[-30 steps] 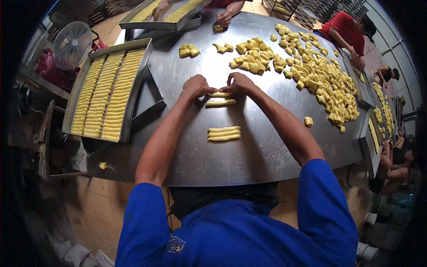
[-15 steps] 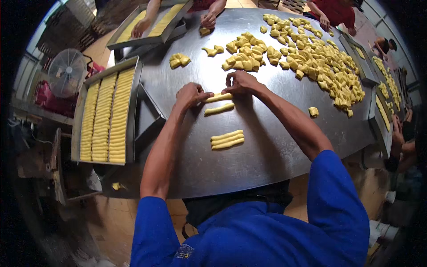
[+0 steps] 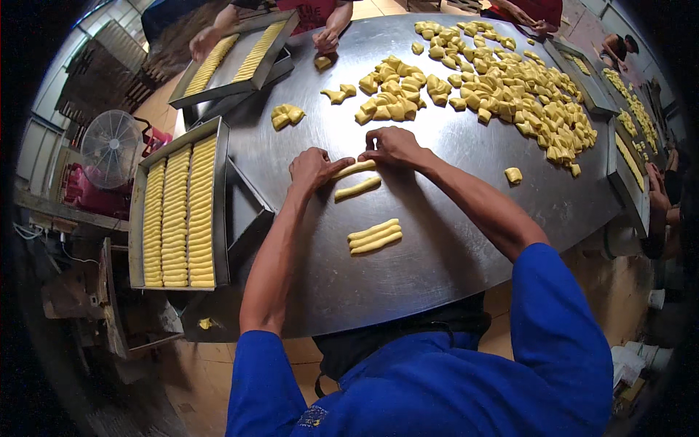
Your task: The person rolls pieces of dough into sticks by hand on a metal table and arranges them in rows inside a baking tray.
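A short roll of yellow dough (image 3: 354,169) lies on the metal table between my hands. My left hand (image 3: 313,169) holds its left end, thumb stretched along the dough. At the other end, my right hand (image 3: 395,148) has its fingers curled and its thumb and fingertips on the roll; part of the dough is hidden beneath. Just nearer to me lies a second dough roll (image 3: 357,189), apart from the first. Closer still, several finished-looking dough sticks (image 3: 375,237) rest side by side, touching.
A metal tray (image 3: 223,211) with rows of dough sticks stands at left. A large heap of dough pieces (image 3: 524,95) covers the far right, with a smaller pile (image 3: 393,91) beside it. Co-workers' hands (image 3: 328,40) work across the steel table (image 3: 451,284). A fan (image 3: 113,149) stands far left.
My thumbs have come closer together over the dough roll. The whole view has shifted slightly. Across the table, a co-worker's hand has moved from inside the far tray to its left edge.
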`<state>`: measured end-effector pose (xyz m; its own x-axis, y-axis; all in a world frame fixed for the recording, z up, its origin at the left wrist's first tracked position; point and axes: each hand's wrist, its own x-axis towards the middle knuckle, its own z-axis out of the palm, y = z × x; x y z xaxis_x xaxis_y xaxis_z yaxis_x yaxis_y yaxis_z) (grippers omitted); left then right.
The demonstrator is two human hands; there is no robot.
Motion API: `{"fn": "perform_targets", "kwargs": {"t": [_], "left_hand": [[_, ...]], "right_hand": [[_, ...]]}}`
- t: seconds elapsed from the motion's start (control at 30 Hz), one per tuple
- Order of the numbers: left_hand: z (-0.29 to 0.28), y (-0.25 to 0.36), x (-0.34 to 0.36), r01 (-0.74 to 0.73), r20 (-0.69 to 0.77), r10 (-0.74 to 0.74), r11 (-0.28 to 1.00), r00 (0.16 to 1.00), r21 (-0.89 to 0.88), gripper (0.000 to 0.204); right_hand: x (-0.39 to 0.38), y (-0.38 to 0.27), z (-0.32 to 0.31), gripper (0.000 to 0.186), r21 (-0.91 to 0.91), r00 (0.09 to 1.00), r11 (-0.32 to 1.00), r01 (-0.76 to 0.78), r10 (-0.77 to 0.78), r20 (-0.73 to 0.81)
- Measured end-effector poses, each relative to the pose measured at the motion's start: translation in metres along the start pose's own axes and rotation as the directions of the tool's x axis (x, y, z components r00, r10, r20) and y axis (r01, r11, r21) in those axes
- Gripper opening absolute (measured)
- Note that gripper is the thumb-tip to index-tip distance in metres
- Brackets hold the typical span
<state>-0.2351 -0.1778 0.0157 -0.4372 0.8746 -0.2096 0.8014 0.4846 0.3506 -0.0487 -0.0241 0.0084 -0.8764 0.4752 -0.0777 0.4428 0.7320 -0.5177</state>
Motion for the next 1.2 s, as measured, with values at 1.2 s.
{"fn": "perform_targets", "kwargs": {"t": [1.2], "left_hand": [[-0.001, -0.014, -0.005, 0.121, -0.182, -0.122, 0.992, 0.976, -0.021, 0.08]], "right_hand": [[0.011, -0.003, 0.005, 0.055, -0.077, 0.996, 0.997, 0.014, -0.021, -0.09]]}}
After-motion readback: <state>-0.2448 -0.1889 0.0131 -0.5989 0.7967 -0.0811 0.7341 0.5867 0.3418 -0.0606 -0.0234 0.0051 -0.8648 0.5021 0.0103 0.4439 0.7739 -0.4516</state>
